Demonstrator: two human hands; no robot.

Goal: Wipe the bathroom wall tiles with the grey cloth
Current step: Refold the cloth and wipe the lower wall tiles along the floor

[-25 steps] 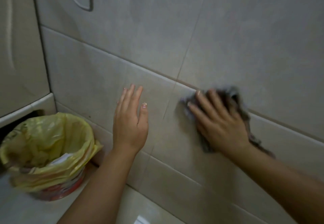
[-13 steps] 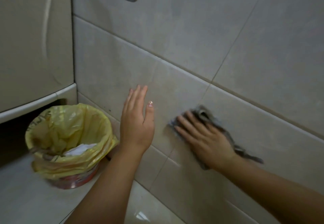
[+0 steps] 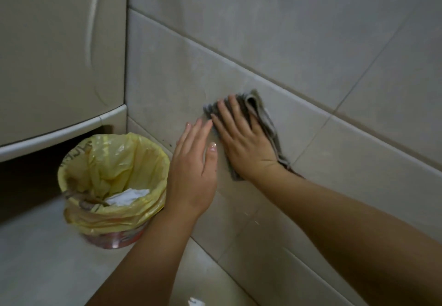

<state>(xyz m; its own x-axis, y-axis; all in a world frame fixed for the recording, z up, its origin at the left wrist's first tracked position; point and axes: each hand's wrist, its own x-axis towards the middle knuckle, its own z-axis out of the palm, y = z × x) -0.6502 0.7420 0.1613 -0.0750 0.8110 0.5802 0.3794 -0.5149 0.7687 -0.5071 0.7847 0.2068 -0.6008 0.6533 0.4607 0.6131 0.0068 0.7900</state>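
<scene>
The beige wall tiles (image 3: 299,49) fill most of the view, with dark grout lines between them. My right hand (image 3: 241,138) presses the crumpled grey cloth (image 3: 260,112) flat against a low tile; cloth sticks out above the fingers and along the hand's right side. My left hand (image 3: 193,164) rests flat on the wall just left of it, fingers together and holding nothing, its fingertips almost touching the right hand's fingers.
A small bin lined with a yellow plastic bag (image 3: 112,181) stands on the floor in the corner, left of my left arm, with white paper inside. A pale cabinet or fixture (image 3: 59,54) overhangs it at left. The tiled floor (image 3: 43,262) lies below.
My right hand has slid the cloth leftward along the low tiles until it sits beside my left hand. The view has shifted, and the bin and corner now appear farther right.
</scene>
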